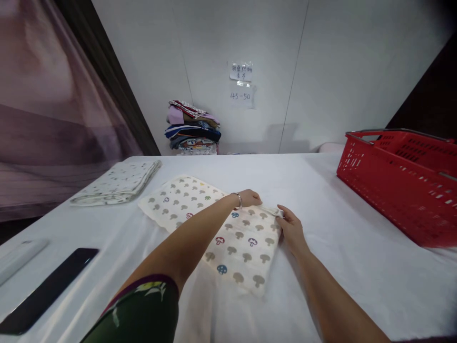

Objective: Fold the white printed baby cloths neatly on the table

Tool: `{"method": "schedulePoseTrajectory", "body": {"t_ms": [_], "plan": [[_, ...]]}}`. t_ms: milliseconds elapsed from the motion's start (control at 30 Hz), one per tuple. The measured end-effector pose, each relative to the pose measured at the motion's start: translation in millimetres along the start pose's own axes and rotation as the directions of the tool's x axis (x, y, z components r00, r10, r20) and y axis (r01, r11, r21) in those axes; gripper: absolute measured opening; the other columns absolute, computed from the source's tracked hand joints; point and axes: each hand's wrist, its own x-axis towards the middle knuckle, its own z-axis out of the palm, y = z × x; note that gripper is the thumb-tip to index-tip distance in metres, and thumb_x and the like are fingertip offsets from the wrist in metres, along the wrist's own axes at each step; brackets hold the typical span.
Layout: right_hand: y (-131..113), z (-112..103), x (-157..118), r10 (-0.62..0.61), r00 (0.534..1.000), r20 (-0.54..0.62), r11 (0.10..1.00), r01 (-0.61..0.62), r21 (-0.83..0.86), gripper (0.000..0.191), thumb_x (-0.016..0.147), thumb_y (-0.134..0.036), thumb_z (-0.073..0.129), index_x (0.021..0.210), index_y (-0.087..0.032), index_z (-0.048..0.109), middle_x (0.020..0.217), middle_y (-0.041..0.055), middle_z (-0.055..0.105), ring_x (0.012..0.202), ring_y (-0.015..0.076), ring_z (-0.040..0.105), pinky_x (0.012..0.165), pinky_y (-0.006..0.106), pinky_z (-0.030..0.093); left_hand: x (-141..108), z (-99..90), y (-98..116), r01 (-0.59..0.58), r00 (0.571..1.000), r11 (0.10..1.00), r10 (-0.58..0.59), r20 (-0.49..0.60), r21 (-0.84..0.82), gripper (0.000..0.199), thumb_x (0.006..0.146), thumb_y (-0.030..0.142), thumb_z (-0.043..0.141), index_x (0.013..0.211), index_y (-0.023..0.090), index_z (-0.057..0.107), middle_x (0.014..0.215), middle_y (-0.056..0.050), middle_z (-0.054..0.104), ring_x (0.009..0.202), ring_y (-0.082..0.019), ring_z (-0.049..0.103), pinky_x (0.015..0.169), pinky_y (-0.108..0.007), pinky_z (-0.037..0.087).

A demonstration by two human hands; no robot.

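A cream cloth printed with small mushrooms lies spread across the table, its long side running from the far left toward the near right. My left hand, with a bracelet at the wrist, is closed on the cloth's far edge; its fingertips are partly hidden. At the right far corner, my right hand pinches the cloth between thumb and fingers, where the edge is bunched up slightly. My left forearm covers part of the cloth's middle.
A folded white patterned cloth rests at the left. Nearer are a black phone-like slab and a white object. A red basket stands on the right. Folded fabrics are stacked by the wall, beyond the white-covered table.
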Motion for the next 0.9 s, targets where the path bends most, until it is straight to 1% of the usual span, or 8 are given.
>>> {"method": "schedulePoseTrajectory", "body": {"t_ms": [67, 133, 300, 433, 500, 567, 700, 900], "plan": [[-1, -1, 0, 0.002, 1.000, -0.001, 1.000, -0.002, -0.027, 0.050, 0.063, -0.025, 0.062, 0.112, -0.018, 0.063, 0.087, 0.0027, 0.068, 0.073, 0.0182, 0.059, 0.065, 0.029, 0.047, 2, 2.3, -5, -0.065, 0.998, 0.997, 0.064, -0.023, -0.051, 0.029, 0.073, 0.044, 0.058, 0.089, 0.022, 0.068, 0.090, 0.001, 0.068, 0.079, -0.014, 0.060, 0.069, -0.022, 0.046], [-2, -1, -1, 0.001, 1.000, -0.003, 0.999, -0.001, -0.040, 0.050, 0.063, -0.025, 0.061, 0.112, -0.017, 0.063, 0.088, 0.0034, 0.068, 0.072, 0.0187, 0.059, 0.063, 0.029, 0.047, 3, 3.9, -9, -0.107, 0.994, 0.991, 0.104, -0.040, -0.083, 0.029, 0.070, 0.041, 0.063, 0.089, 0.021, 0.067, 0.088, 0.000, 0.068, 0.079, -0.014, 0.061, 0.070, -0.022, 0.047], [-6, 0, -3, 0.012, 1.000, -0.014, 0.998, -0.013, -0.058, 0.050, 0.063, -0.025, 0.060, 0.112, -0.017, 0.065, 0.092, 0.0051, 0.069, 0.074, 0.0198, 0.060, 0.062, 0.029, 0.048, -1, 10.6, -11, -0.117, 0.989, 0.993, 0.115, -0.094, -0.014, 0.027, 0.065, 0.030, 0.067, 0.089, 0.020, 0.066, 0.091, -0.001, 0.066, 0.075, -0.015, 0.061, 0.068, -0.023, 0.047], [-10, 0, -4, 0.001, 1.000, -0.002, 0.996, -0.001, -0.092, 0.050, 0.064, -0.026, 0.060, 0.113, -0.018, 0.065, 0.093, 0.0046, 0.068, 0.075, 0.0193, 0.059, 0.063, 0.028, 0.047, -6, 19.1, -7, -0.159, 0.974, 0.987, 0.157, -0.161, -0.001, 0.022, 0.065, 0.024, 0.065, 0.087, 0.020, 0.064, 0.098, -0.001, 0.064, 0.085, -0.016, 0.061, 0.076, -0.025, 0.048], [-11, 0, -4, 0.015, 1.000, 0.022, 0.994, -0.013, -0.109, 0.052, 0.066, -0.027, 0.059, 0.117, -0.019, 0.063, 0.093, 0.0048, 0.068, 0.073, 0.0182, 0.059, 0.060, 0.027, 0.046, -7, 23.4, -4, -0.218, 0.954, 0.976, 0.217, -0.206, 0.017, 0.021, 0.066, 0.022, 0.065, 0.087, 0.021, 0.063, 0.104, -0.001, 0.063, 0.092, -0.017, 0.060, 0.082, -0.026, 0.047], [-12, 0, -4, 0.018, 0.999, 0.047, 0.994, -0.013, -0.113, 0.055, 0.066, -0.028, 0.058, 0.120, -0.019, 0.060, 0.093, 0.0043, 0.068, 0.069, 0.0168, 0.058, 0.057, 0.026, 0.045, -8, 27.9, -1, -0.312, 0.917, 0.948, 0.316, -0.244, 0.057, 0.021, 0.066, 0.023, 0.067, 0.087, 0.021, 0.063, 0.110, -0.002, 0.060, 0.099, -0.017, 0.058, 0.088, -0.028, 0.045], [-12, -1, -4, -0.033, 0.997, 0.065, 0.993, 0.041, -0.115, 0.056, 0.066, -0.030, 0.059, 0.122, -0.022, 0.058, 0.093, 0.0022, 0.065, 0.067, 0.0149, 0.056, 0.057, 0.026, 0.044, -8, 38.1, 6, -0.452, 0.846, 0.879, 0.477, -0.240, 0.154, 0.018, 0.069, 0.026, 0.069, 0.085, 0.020, 0.064, 0.118, -0.004, 0.056, 0.106, -0.018, 0.055, 0.096, -0.031, 0.040], [-7, -1, -2, -0.054, 0.995, 0.079, 0.994, 0.061, -0.090, 0.059, 0.066, -0.030, 0.060, 0.125, -0.021, 0.053, 0.088, 0.0019, 0.062, 0.072, 0.0162, 0.055, 0.062, 0.027, 0.044, -8, 51.9, 14, -0.448, 0.829, 0.874, 0.485, -0.279, 0.191, 0.014, 0.072, 0.024, 0.067, 0.085, 0.017, 0.065, 0.120, -0.008, 0.055, 0.110, -0.020, 0.053, 0.098, -0.033, 0.039]]}}
